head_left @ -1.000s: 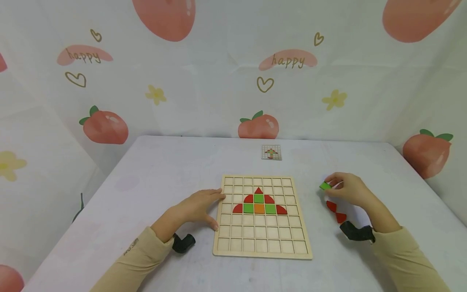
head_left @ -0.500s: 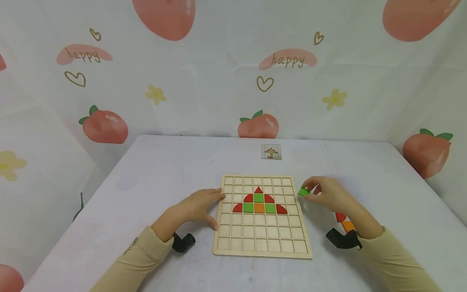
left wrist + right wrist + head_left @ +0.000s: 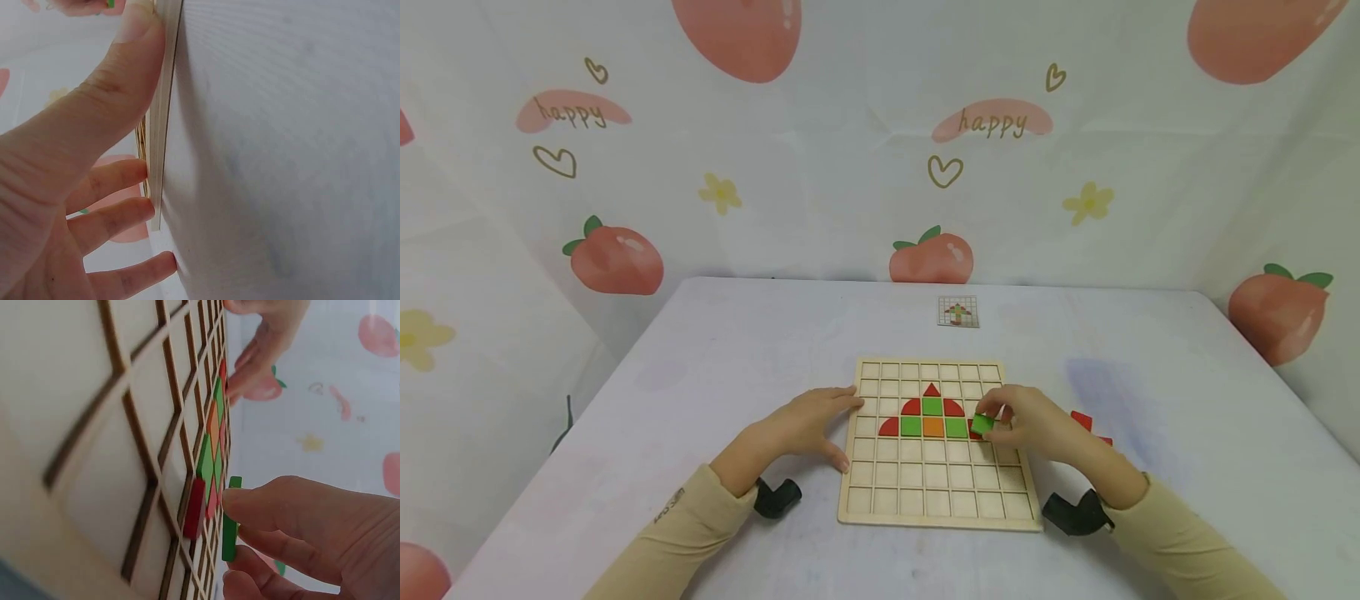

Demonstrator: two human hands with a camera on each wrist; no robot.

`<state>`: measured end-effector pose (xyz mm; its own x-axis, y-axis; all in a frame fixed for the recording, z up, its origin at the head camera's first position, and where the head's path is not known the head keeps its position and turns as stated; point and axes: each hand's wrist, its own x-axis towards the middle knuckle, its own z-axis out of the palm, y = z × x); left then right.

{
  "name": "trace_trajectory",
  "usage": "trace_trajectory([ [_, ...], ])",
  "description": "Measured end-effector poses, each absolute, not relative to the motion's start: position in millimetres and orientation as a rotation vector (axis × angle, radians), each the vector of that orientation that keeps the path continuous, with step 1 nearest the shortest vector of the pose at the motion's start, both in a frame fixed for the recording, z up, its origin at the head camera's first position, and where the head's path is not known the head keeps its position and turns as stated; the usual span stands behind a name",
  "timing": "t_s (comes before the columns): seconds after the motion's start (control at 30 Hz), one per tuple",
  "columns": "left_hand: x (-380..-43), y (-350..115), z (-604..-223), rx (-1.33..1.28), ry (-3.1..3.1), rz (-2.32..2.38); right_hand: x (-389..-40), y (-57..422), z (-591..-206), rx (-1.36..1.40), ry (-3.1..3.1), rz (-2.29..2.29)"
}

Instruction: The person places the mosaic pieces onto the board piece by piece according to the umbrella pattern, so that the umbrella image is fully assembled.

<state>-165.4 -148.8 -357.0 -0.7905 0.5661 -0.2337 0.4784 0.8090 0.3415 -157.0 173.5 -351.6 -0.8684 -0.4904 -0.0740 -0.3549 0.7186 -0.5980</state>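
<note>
My right hand (image 3: 1030,423) pinches a green square tile (image 3: 982,424) between thumb and fingers, over the right part of a wooden grid board (image 3: 936,504). In the right wrist view the green tile (image 3: 230,519) is held on edge, just off the board's surface. Beneath it lies a red quarter-round tile (image 3: 195,509), partly covered in the head view. Set in the board are red, green and orange tiles (image 3: 933,427) forming a stepped peak. My left hand (image 3: 805,425) rests at the board's left edge, thumb (image 3: 134,37) and fingertips touching its side, fingers loosely spread.
Red tiles (image 3: 1082,419) lie on the table right of the board, partly behind my right forearm. A small pattern card (image 3: 958,312) sits beyond the board. Black wrist mounts (image 3: 777,499) hang under both sleeves. A printed curtain (image 3: 850,167) stands behind the table.
My right hand has carried the green tile leftward from the loose tiles at the right to above the board. The left hand and the board have stayed in place.
</note>
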Motion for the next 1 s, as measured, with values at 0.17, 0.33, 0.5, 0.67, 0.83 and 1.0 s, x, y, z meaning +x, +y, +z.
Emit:
trace_trajectory([
  [0.17, -165.4, -149.0, -357.0, 0.801, 2.672, 0.385, -152.6, 161.2, -356.2, -0.746, 2.674, -0.865],
  [0.33, -165.7, -148.9, -357.5, 0.791, 2.669, 0.389, -148.9, 151.8, -359.7, -0.880, 2.670, -0.850],
  [0.5, -165.5, -148.7, -357.4, 0.787, 2.671, 0.387, -146.7, 143.2, -360.6, -0.935, 2.675, -0.808],
  [0.67, -164.7, -148.6, -356.7, 0.791, 2.673, 0.385, -145.4, 135.7, -360.6, -0.957, 2.663, -0.808],
  [0.83, -164.5, -148.8, -356.2, 0.786, 2.669, 0.395, -144.0, 129.5, -361.4, -0.968, 2.659, -0.773],
  [1.0, -164.9, -149.5, -357.1, 0.785, 2.669, 0.395, -144.6, 124.7, -362.2, -0.945, 2.668, -0.739],
])
